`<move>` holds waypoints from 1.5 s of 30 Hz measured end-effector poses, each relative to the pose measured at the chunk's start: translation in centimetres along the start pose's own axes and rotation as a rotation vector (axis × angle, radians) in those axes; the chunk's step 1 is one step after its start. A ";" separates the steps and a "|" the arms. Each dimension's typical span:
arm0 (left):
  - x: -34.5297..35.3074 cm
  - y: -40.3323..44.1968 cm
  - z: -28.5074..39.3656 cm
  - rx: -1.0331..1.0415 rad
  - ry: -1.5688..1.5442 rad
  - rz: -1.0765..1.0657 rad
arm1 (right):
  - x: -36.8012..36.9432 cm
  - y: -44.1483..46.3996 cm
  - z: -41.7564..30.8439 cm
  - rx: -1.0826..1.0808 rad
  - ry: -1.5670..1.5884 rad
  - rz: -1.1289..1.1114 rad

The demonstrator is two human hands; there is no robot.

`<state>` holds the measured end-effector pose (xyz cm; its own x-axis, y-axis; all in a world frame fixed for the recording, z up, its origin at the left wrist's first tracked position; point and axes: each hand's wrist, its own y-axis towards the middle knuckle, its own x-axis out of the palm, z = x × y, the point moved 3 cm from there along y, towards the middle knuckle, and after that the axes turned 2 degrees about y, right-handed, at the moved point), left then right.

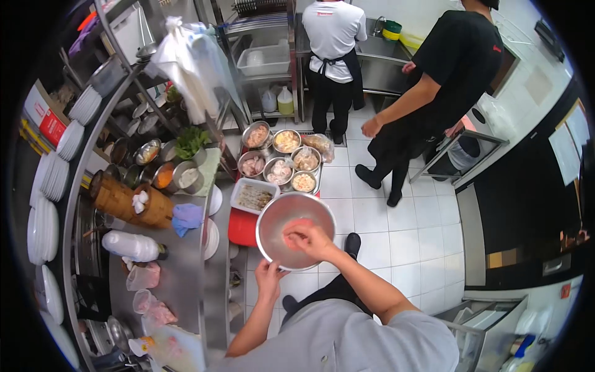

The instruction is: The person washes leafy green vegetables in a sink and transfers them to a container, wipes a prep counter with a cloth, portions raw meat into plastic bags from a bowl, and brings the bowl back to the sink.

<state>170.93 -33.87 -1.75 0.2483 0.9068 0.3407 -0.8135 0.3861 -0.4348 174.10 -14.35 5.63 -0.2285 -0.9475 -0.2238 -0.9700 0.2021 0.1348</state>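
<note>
A large steel mixing bowl [270, 218] is in front of me, at the near end of the tray of bowls. My left hand [269, 279] grips its near-left rim. Inside, my right hand [311, 240] has its fingers curled down into a lump of pink meat [300, 224] at the bottom; the fingertips are partly hidden. Touching the bowl's far-left side is a white plastic tub [236, 201] of what look like peeled shrimp. Beneath the tub and to the bowl's left shows a red surface [243, 228].
Several steel bowls of raw pieces [279, 171] stand beyond the mixing bowl. Left is a steel counter [180, 273] with a wooden tub [155, 208], under a shelf of stacked white plates [43, 229]. Two people, one in white [334, 37], one in black [455, 56], stand on the tiled floor [378, 248].
</note>
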 end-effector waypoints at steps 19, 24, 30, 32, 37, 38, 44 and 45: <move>41.7 25.4 -6.8 -0.318 -0.203 -0.050 | -44.7 21.2 17.9 0.245 -0.204 0.075; 44.2 37.0 -5.5 -0.277 -0.257 0.006 | -46.7 31.5 22.6 0.343 -0.175 -0.093; 47.4 49.9 1.8 -0.096 -0.309 0.114 | -49.5 43.6 23.9 0.345 -0.093 -0.189; 47.7 53.6 3.8 -0.050 -0.301 0.149 | -50.1 48.3 23.2 0.342 -0.136 -0.207; 47.3 61.5 7.1 0.104 -0.278 0.355 | -49.8 59.2 27.8 0.268 -0.049 -0.287; 47.0 62.6 7.2 0.097 -0.257 0.383 | -49.3 61.0 28.5 0.239 -0.046 -0.337; 45.8 68.5 8.8 0.137 -0.401 0.623 | -44.2 72.3 27.8 0.147 -0.084 -0.540; 45.6 69.1 9.3 0.157 -0.444 0.639 | -43.5 73.7 27.4 0.105 -0.137 -0.571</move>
<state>121.20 32.59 -8.48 -0.4977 0.7796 0.3801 -0.8006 -0.2445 -0.5470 110.29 48.50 -1.11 0.3300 -0.8742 -0.3561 -0.9439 -0.2999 -0.1386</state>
